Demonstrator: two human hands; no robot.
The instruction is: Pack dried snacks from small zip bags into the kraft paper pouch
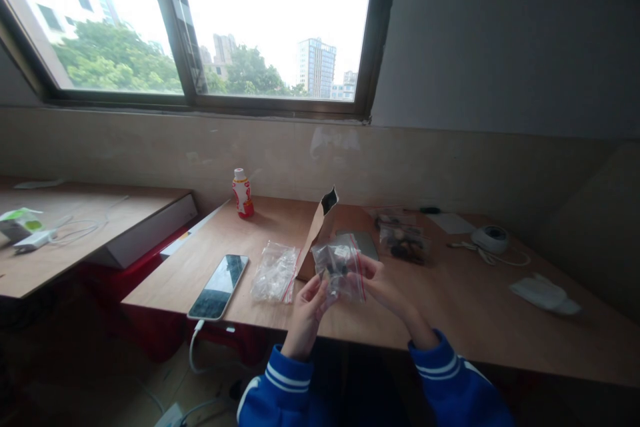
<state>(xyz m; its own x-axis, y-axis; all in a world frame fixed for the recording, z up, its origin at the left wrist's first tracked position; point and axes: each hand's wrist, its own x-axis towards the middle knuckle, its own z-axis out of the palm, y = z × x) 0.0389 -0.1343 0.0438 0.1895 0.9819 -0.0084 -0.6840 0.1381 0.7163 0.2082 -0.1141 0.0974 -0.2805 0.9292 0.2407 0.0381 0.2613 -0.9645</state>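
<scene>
Between both hands, over the table's front part, I hold a clear zip bag [334,260] with a red strip at its right edge and small dark items inside. My left hand [311,307] pinches the bag's lower left side. At the red-striped edge, the fingers of my right hand [376,280] are closed on it. Just left of the held bag lies another clear zip bag [274,273] with clear contents I cannot make out. Behind my hands stands an upright brown paper bag [315,230], its top open. A grey flat object [367,245] is partly hidden behind the held bag.
A phone [219,287] with a charging cable lies near the front left edge. A red-and-white bottle [243,193] stands at the back. On the right are filled zip bags [404,242], a white round device [490,239] with its cable, and a white crumpled item [545,293].
</scene>
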